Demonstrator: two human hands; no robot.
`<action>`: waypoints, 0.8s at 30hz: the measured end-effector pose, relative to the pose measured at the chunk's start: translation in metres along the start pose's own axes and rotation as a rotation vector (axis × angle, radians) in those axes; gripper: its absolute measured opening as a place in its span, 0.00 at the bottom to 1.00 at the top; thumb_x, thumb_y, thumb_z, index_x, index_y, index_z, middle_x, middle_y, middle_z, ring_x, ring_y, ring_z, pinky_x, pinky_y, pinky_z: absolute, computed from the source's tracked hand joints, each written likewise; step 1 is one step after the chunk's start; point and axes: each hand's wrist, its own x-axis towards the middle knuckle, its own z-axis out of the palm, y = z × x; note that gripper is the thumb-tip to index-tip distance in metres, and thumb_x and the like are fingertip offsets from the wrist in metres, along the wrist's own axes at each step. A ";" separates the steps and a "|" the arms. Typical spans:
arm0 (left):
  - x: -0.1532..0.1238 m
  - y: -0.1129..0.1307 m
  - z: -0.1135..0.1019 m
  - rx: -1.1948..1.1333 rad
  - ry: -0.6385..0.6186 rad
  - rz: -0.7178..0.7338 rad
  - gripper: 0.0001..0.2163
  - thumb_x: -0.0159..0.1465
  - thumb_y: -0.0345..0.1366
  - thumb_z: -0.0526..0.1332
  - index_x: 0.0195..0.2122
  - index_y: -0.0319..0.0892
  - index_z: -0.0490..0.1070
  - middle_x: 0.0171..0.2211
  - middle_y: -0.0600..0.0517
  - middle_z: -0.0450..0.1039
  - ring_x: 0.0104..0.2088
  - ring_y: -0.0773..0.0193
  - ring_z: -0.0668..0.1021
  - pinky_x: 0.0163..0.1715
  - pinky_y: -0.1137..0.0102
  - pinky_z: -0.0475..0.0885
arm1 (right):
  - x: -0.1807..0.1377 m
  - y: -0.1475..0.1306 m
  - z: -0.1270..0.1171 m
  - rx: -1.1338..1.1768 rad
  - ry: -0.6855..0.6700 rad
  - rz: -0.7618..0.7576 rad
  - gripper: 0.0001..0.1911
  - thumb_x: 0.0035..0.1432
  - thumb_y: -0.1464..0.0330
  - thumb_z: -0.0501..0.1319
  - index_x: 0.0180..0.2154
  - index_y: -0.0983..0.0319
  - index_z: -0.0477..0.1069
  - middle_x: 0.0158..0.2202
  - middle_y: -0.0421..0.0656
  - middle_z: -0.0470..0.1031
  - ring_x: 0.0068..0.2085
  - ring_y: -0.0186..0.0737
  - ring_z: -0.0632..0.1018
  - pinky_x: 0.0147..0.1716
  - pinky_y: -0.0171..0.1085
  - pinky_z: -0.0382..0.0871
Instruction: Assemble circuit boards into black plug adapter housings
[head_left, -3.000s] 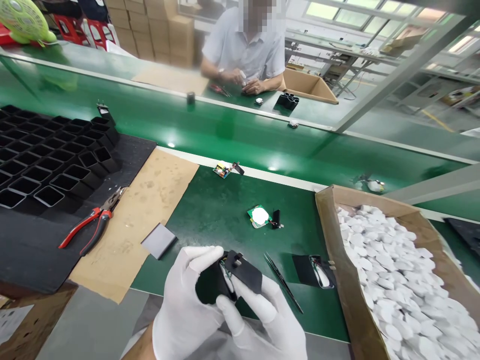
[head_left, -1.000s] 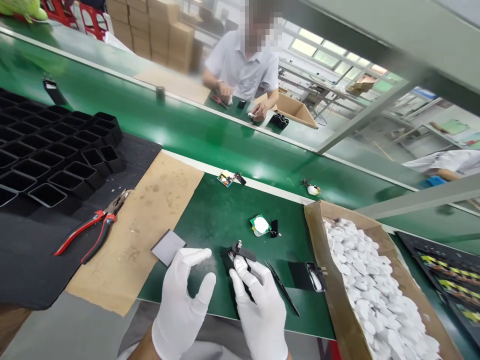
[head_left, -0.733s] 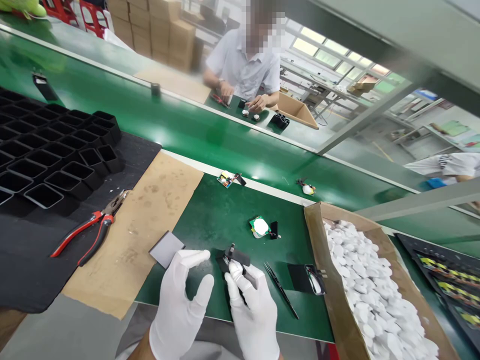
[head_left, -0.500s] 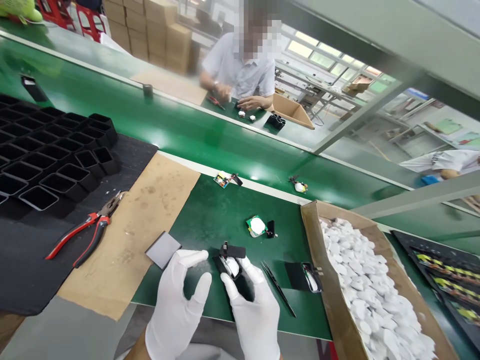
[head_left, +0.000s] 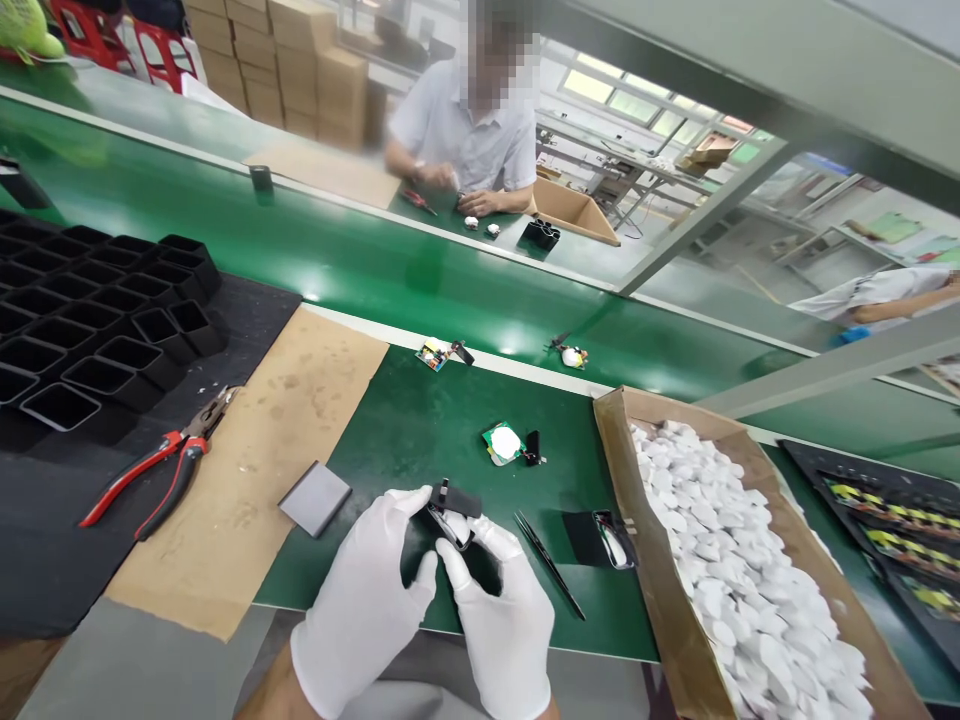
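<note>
Between my gloved hands is a small black plastic case [head_left: 454,528], tilted, with a white pad showing in its open end and a black end cap [head_left: 459,500] with a metal tab lying over it. My right hand [head_left: 504,610] grips the case from the right, thumb in front. On the other side, my left hand [head_left: 371,590] has its index finger and thumb closed around the case's left edge. Black tweezers [head_left: 551,567] lie just right of my right hand. Beyond them rests another black case [head_left: 600,540] with a white pad inside. A flat grey block [head_left: 315,498] sits left of my left hand.
Red-handled pliers [head_left: 169,460] lie near rows of empty black cases [head_left: 97,320]. A cardboard box [head_left: 637,540] of white pads stands at right, beside a tray of boards [head_left: 885,530]. A circuit board [head_left: 504,443] lies ahead. Across the bench, a person [head_left: 469,130] works.
My left hand has moved right and closed onto the case, where before its fingers were apart from it. My right hand still holds the case. The view has shifted slightly.
</note>
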 end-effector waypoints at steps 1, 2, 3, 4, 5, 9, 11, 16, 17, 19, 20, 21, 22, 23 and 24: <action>0.000 0.000 0.000 0.006 -0.001 0.002 0.26 0.64 0.25 0.58 0.64 0.46 0.66 0.55 0.44 0.80 0.56 0.49 0.84 0.57 0.48 0.83 | -0.001 0.001 0.000 0.001 0.001 -0.021 0.11 0.68 0.65 0.70 0.52 0.54 0.81 0.47 0.41 0.88 0.45 0.43 0.89 0.47 0.35 0.85; -0.001 0.000 -0.001 0.012 -0.002 0.005 0.26 0.64 0.25 0.59 0.64 0.46 0.66 0.55 0.44 0.80 0.56 0.49 0.84 0.57 0.48 0.83 | -0.002 0.002 0.000 -0.004 0.001 -0.059 0.10 0.69 0.66 0.69 0.52 0.54 0.82 0.48 0.41 0.88 0.47 0.42 0.89 0.50 0.35 0.85; -0.001 0.000 -0.001 0.016 -0.004 0.007 0.26 0.65 0.25 0.59 0.64 0.46 0.66 0.55 0.44 0.80 0.56 0.49 0.83 0.58 0.48 0.82 | -0.002 0.003 0.001 -0.018 0.004 -0.108 0.10 0.70 0.67 0.68 0.52 0.53 0.82 0.49 0.41 0.88 0.48 0.42 0.89 0.52 0.36 0.84; -0.001 -0.001 0.000 0.016 -0.009 0.006 0.26 0.65 0.26 0.59 0.65 0.46 0.65 0.56 0.43 0.79 0.56 0.49 0.83 0.58 0.48 0.82 | -0.002 0.004 0.001 -0.039 0.010 -0.157 0.11 0.71 0.68 0.67 0.53 0.53 0.82 0.49 0.41 0.88 0.49 0.42 0.88 0.52 0.36 0.84; -0.001 -0.001 0.000 0.014 -0.016 0.005 0.26 0.66 0.26 0.59 0.65 0.46 0.65 0.56 0.43 0.79 0.57 0.49 0.83 0.59 0.47 0.82 | -0.002 0.005 0.001 -0.060 0.017 -0.200 0.11 0.72 0.69 0.66 0.53 0.53 0.82 0.49 0.42 0.87 0.49 0.42 0.88 0.52 0.36 0.84; -0.002 -0.001 0.000 -0.004 -0.037 -0.008 0.25 0.67 0.26 0.58 0.64 0.47 0.65 0.56 0.43 0.78 0.57 0.49 0.82 0.59 0.46 0.81 | -0.003 0.006 0.003 -0.044 0.030 -0.205 0.11 0.72 0.68 0.67 0.54 0.55 0.80 0.48 0.44 0.87 0.48 0.43 0.88 0.50 0.37 0.85; -0.002 -0.001 -0.001 -0.005 -0.045 -0.011 0.25 0.67 0.26 0.57 0.65 0.48 0.64 0.57 0.43 0.78 0.58 0.50 0.82 0.59 0.46 0.81 | -0.005 0.006 0.003 -0.024 0.022 -0.191 0.13 0.72 0.67 0.67 0.55 0.54 0.79 0.49 0.43 0.86 0.49 0.42 0.88 0.51 0.37 0.84; -0.002 0.001 -0.003 -0.013 -0.058 -0.012 0.26 0.67 0.27 0.56 0.67 0.47 0.63 0.57 0.43 0.78 0.58 0.49 0.82 0.60 0.45 0.80 | -0.008 0.011 0.005 -0.081 0.018 -0.270 0.15 0.73 0.68 0.65 0.58 0.53 0.79 0.50 0.45 0.85 0.48 0.43 0.87 0.49 0.38 0.84; -0.002 0.001 -0.004 -0.014 -0.067 -0.006 0.26 0.67 0.27 0.57 0.67 0.46 0.63 0.57 0.42 0.78 0.58 0.49 0.82 0.60 0.46 0.80 | -0.007 0.011 0.005 -0.091 0.015 -0.273 0.14 0.73 0.68 0.65 0.58 0.53 0.79 0.49 0.45 0.84 0.47 0.43 0.87 0.49 0.39 0.85; -0.001 0.002 -0.006 -0.015 -0.084 0.007 0.27 0.67 0.28 0.57 0.68 0.46 0.62 0.58 0.41 0.77 0.59 0.47 0.81 0.59 0.46 0.80 | -0.006 0.011 0.006 -0.076 0.018 -0.285 0.15 0.72 0.69 0.66 0.58 0.54 0.78 0.49 0.45 0.84 0.48 0.44 0.87 0.50 0.39 0.84; -0.001 0.002 -0.007 -0.014 -0.090 0.013 0.27 0.67 0.28 0.58 0.68 0.45 0.62 0.58 0.41 0.77 0.59 0.47 0.81 0.59 0.46 0.80 | -0.005 0.010 0.006 -0.056 0.024 -0.290 0.15 0.72 0.70 0.67 0.58 0.54 0.78 0.49 0.45 0.84 0.49 0.43 0.86 0.51 0.39 0.84; -0.001 0.002 -0.008 -0.011 -0.090 0.015 0.27 0.67 0.28 0.58 0.68 0.45 0.61 0.58 0.41 0.77 0.59 0.47 0.81 0.59 0.46 0.80 | -0.005 0.009 0.006 -0.033 0.026 -0.284 0.16 0.71 0.71 0.68 0.58 0.54 0.77 0.49 0.44 0.84 0.50 0.42 0.86 0.52 0.38 0.83; -0.001 0.002 -0.008 -0.008 -0.087 0.016 0.27 0.67 0.28 0.57 0.68 0.45 0.61 0.58 0.41 0.77 0.58 0.47 0.82 0.58 0.46 0.81 | -0.004 0.008 0.005 -0.013 0.023 -0.271 0.17 0.71 0.72 0.68 0.58 0.54 0.76 0.50 0.44 0.84 0.51 0.41 0.86 0.53 0.38 0.82; -0.001 0.002 -0.008 -0.003 -0.081 0.017 0.27 0.67 0.28 0.57 0.68 0.45 0.61 0.58 0.40 0.77 0.58 0.46 0.82 0.58 0.46 0.81 | -0.004 0.007 0.005 -0.004 0.021 -0.259 0.16 0.71 0.71 0.68 0.58 0.54 0.76 0.50 0.43 0.84 0.51 0.41 0.86 0.53 0.37 0.82; -0.001 0.002 -0.008 0.000 -0.079 0.019 0.27 0.67 0.28 0.57 0.68 0.45 0.61 0.58 0.40 0.77 0.59 0.47 0.82 0.59 0.46 0.80 | -0.004 0.007 0.004 -0.015 0.014 -0.252 0.16 0.71 0.70 0.67 0.58 0.54 0.76 0.51 0.43 0.84 0.52 0.41 0.86 0.54 0.37 0.82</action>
